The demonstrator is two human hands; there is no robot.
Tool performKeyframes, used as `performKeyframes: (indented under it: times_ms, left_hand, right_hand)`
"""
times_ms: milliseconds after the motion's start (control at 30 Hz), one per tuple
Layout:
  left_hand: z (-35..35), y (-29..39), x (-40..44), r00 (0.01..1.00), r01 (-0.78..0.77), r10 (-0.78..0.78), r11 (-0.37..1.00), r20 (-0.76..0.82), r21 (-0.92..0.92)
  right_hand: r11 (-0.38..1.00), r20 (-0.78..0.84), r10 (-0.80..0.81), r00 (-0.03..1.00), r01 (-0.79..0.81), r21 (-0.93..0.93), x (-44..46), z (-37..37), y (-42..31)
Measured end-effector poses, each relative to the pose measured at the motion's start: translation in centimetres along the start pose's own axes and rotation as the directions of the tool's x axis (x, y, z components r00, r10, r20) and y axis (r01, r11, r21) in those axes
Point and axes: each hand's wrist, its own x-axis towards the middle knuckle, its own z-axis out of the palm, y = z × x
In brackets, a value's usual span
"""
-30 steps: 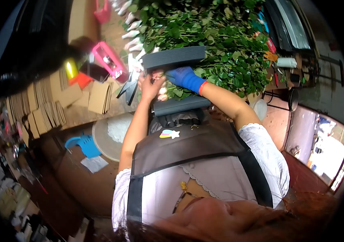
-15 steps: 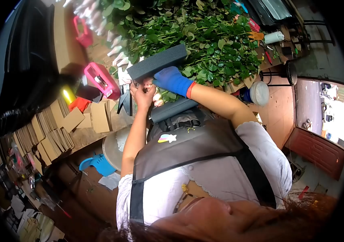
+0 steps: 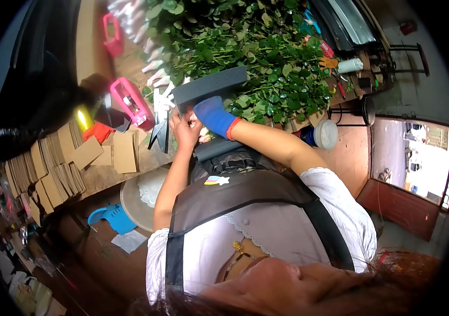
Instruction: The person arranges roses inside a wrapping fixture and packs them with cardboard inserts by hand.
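My left hand, bare, is closed with its fingertips pinched around a pale pink rose head. Close against it, my right hand in a blue knitted glove is bent inward; its fingers curl down, and what they grip is hidden. Behind both hands stands a dark grey ridged board, and a second ridged piece lies in front, near my apron. More rose heads show between the two pieces. Left of my left hand are scissors with dark blades.
Leafy rose stems are heaped at the back, with white-wrapped heads along their left side. A pink tape dispenser, cardboard pieces and a yellow roll sit on the left. A white-lidded bucket stands at right.
The view has shifted slightly. My gloved right hand has turned, fingers now pointing more downward and nearer my left hand. My left hand stays at the roses.
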Motion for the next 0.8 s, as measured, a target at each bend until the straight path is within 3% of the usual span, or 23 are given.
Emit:
performKeyframes:
  times_ms: [33, 100, 167, 233, 333, 367, 500, 600, 733, 800]
  left_hand:
    - [-0.4, 0.3, 0.2, 0.999, 0.022, -0.022, 1.0, 0.03, 0.001]
    - [-0.5, 0.5, 0.3, 1.0, 0.013, -0.014, 1.0, 0.023, 0.022]
    - [-0.3, -0.2, 0.5, 0.996, 0.064, -0.066, 0.997, 0.067, 0.033]
    - [-0.7, -0.3, 0.4, 0.986, 0.097, -0.103, 0.994, 0.134, 0.046]
    - [-0.7, 0.5, 0.3, 0.993, 0.09, -0.091, 0.996, 0.071, 0.023]
    - [-0.4, 0.4, 0.3, 0.993, 0.105, -0.105, 0.994, 0.059, 0.008]
    - [-0.5, 0.7, 0.1, 0.991, 0.123, -0.123, 0.992, 0.052, 0.008]
    - [-0.5, 0.6, 0.0, 0.988, 0.141, -0.143, 0.989, 0.062, 0.033]
    - [0.0, 0.5, -0.3, 0.989, 0.144, -0.144, 0.989, 0.025, -0.02]
    - [0.5, 0.1, -0.5, 0.991, 0.121, -0.124, 0.991, -0.049, -0.049]
  right_hand:
    - [0.999, 0.073, -0.036, 0.997, 0.035, 0.007, 1.5, 1.5, -0.2]
    - [0.996, 0.122, 0.086, 0.989, -0.089, 0.024, 5.4, 6.3, -1.4]
    - [0.997, 0.132, 0.074, 0.988, -0.077, 0.022, 5.8, 6.3, -1.8]
    - [0.997, 0.113, -0.079, 0.99, 0.08, 0.0, 2.7, 2.1, -0.8]
    - [0.995, 0.096, -0.095, 0.991, 0.095, 0.009, 0.1, -0.7, 1.0]
    - [0.988, -0.053, -0.15, 0.987, 0.152, 0.022, -0.9, -1.0, 1.5]
    - [0.939, -0.333, -0.341, 0.879, 0.333, -0.082, 0.2, 4.4, 2.7]
    - [0.946, -0.234, -0.324, 0.917, 0.311, -0.088, 1.3, 4.9, 1.9]
    - [0.901, -0.347, -0.396, 0.851, 0.433, 0.034, 0.1, 4.1, 4.4]
    - [0.893, -0.32, -0.366, 0.874, 0.427, 0.145, -0.8, 4.0, 5.5]
